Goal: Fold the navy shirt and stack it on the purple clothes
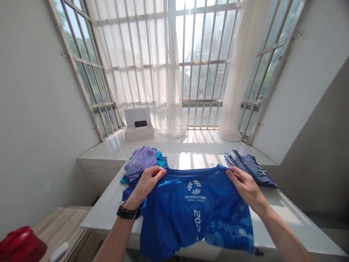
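Observation:
A blue T-shirt with a white round emblem and white lettering hangs stretched between my hands, over the near part of the white table. My left hand pinches it at the upper left, by the shoulder. At the upper right, my right hand grips the other shoulder between thumb and fingers. The shirt's lower part droops past the table's front edge. Beyond my left hand lies a loose heap of clothes with a lilac garment on top. Right of my right hand sits a folded stack with a dark navy garment uppermost.
The white table adjoins a white window sill. On the sill, a white box carries a dark phone-like object. Sheer curtains hang before a barred window. At lower left, a red item is near a wooden surface.

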The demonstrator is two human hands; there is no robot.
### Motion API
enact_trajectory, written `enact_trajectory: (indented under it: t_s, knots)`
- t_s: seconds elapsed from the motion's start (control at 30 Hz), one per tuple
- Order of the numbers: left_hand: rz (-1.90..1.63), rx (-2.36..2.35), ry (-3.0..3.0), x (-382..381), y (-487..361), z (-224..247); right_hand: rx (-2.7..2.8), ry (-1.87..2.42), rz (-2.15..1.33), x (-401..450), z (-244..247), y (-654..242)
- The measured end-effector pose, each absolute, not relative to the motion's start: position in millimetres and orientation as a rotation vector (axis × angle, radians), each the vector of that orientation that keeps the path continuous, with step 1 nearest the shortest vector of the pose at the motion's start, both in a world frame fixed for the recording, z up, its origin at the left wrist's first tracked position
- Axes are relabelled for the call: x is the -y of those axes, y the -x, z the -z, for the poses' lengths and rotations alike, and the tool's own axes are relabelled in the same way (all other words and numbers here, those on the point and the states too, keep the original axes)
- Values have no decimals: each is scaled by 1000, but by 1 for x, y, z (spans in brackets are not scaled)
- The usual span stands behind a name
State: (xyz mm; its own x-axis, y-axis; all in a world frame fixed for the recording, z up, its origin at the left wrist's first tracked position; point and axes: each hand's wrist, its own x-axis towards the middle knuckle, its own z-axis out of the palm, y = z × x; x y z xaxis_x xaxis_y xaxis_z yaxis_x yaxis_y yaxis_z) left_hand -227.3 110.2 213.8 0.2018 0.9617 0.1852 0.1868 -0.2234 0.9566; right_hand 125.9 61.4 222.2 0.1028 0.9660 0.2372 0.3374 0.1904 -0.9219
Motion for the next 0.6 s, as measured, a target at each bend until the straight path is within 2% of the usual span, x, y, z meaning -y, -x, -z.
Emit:
enact_trajectory:
  t_s: [0.13, 0.3, 0.37, 0.47, 0.6]
  knots:
    - [-1004, -1046, -1608, -96, 236, -218, 1612, 1372, -566, -51, -232, -129]
    - [-421, -851, -1820, -64, 251, -205, 1745, 1388, -471, -33, -243, -141]
    - [-300, -872, -1899, -54, 257, -194, 1798, 1404, -467, -28, -247, -146]
    - [-315, -1047, -2019, -44, 269, -183, 1902, 1444, -534, -19, -250, -152]
    - [-513, -1325, -2045, -32, 294, -184, 2036, 1598, -549, -6, -245, -157]
